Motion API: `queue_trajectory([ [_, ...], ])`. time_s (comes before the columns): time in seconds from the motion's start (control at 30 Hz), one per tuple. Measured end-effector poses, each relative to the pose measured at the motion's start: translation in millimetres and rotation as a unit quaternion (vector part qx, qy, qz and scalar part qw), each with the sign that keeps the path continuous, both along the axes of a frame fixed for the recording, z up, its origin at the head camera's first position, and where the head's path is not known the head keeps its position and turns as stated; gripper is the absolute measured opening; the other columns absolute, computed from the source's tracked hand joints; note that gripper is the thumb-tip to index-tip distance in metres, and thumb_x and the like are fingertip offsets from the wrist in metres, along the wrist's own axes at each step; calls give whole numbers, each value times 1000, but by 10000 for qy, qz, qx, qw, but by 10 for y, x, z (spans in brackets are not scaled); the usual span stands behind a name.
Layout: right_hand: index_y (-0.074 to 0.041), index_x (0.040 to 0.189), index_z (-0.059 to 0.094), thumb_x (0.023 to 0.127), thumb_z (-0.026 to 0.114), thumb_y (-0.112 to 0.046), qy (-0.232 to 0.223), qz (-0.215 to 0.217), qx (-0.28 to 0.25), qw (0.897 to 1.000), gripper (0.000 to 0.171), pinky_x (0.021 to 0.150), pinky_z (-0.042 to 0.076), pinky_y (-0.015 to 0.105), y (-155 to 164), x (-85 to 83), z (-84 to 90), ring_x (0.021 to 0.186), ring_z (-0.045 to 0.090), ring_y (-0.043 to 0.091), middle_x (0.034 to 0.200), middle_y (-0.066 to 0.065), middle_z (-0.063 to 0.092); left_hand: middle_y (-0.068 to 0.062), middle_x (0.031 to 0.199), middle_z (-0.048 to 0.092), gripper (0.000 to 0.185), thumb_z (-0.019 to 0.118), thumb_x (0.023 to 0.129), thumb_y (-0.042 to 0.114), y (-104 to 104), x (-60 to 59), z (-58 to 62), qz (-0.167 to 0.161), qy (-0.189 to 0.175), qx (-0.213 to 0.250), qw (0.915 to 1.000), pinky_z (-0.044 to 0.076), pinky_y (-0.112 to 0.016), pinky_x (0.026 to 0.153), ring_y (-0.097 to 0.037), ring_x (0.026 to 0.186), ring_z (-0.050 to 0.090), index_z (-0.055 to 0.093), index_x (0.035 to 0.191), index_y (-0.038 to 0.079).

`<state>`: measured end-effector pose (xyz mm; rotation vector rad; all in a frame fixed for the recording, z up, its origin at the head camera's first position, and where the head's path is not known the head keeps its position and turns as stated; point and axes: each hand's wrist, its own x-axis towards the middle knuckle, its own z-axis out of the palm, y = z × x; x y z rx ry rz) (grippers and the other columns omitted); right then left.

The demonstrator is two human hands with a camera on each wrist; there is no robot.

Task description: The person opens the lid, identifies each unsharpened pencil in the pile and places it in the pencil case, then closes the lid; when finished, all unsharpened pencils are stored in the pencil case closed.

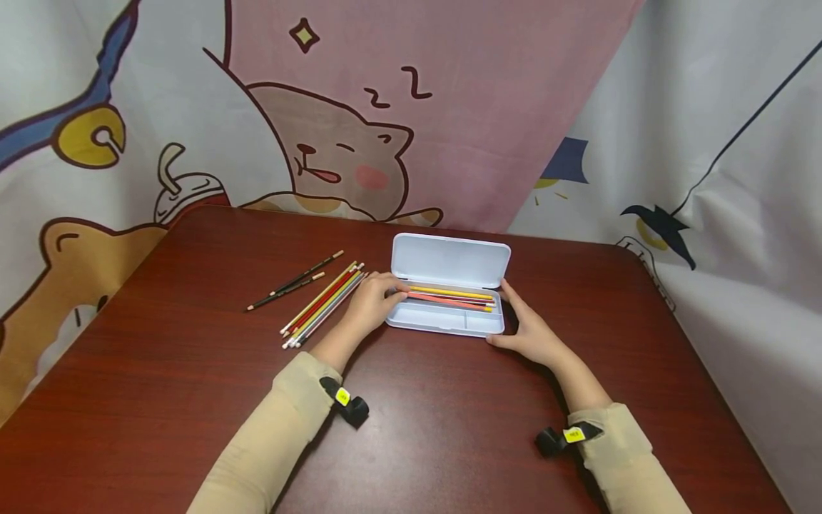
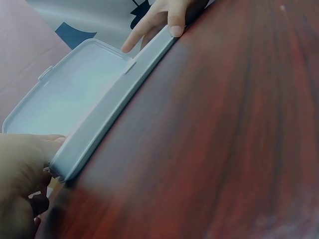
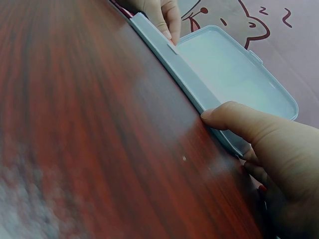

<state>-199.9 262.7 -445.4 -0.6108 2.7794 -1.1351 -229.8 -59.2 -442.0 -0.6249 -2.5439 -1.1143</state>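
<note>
A light blue pencil case (image 1: 420, 325) lies on the table with its lid (image 1: 449, 260) raised at the back. Yellow, red and orange-pink pencils (image 1: 449, 297) lie lengthwise inside. My left hand (image 1: 375, 300) reaches over the case's left end, its thumb and forefinger pinching at the pencils' left ends; which pencil it holds cannot be told. At the other end, my right hand (image 1: 529, 328) grips the case, thumb on the front corner and fingers around the side. In the right wrist view, the right thumb (image 3: 229, 117) presses on the front rim.
Left of the case lies a bundle of colored pencils (image 1: 324, 303), partly beside my left hand. Two dark pencils (image 1: 289, 290) lie farther left. The reddish-brown table (image 1: 437, 428) ends at a printed curtain (image 1: 481, 143) behind.
</note>
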Motion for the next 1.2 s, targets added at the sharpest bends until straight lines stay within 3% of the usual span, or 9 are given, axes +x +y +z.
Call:
queue_trajectory([
  [0.17,-16,155,6,74,83,-23,9,-43,7,10000,112,107,19,58,24,15,-12,134,27,32,145,18,36,-6,93,70,11,75,83,9,14,-5,4,-81,-179,-27,9998,45,-37,79,-24,88,60,76,93,5],
  [0.6,-16,155,7,74,83,-25,-1,-24,-25,10000,111,107,18,58,4,4,-3,135,26,33,147,19,34,-6,92,70,11,74,84,8,-17,-8,-9,-107,-170,111,9997,45,-37,80,-24,88,60,76,94,5],
  [0.8,-17,155,7,75,83,-26,-29,-25,-25,10000,111,107,18,57,-4,11,-14,135,27,32,147,18,35,-8,94,70,13,73,84,6,-44,21,-36,-123,-90,286,9995,43,-40,88,-25,92,61,75,96,3],
  [0.93,-16,155,7,75,83,-25,-42,-28,-22,10000,111,107,18,57,-4,14,-18,135,27,32,146,18,35,-8,93,69,14,74,83,3,-87,59,-31,-138,7,529,9985,42,-41,90,-25,92,61,75,97,1],
  [1.13,-16,155,7,75,83,-25,-26,-21,-67,10000,111,108,17,57,-2,1,-7,135,27,32,147,18,35,-7,92,68,16,73,82,1,-177,135,5,-63,143,983,9950,45,-38,80,-23,90,59,74,99,-1],
  [1.2,-16,155,7,74,83,-25,-20,-16,-66,10000,111,108,17,57,-3,-4,1,135,26,32,147,18,34,-8,91,68,16,73,83,0,-211,165,17,-44,153,1083,9940,45,-37,83,-23,91,59,74,98,-1],
])
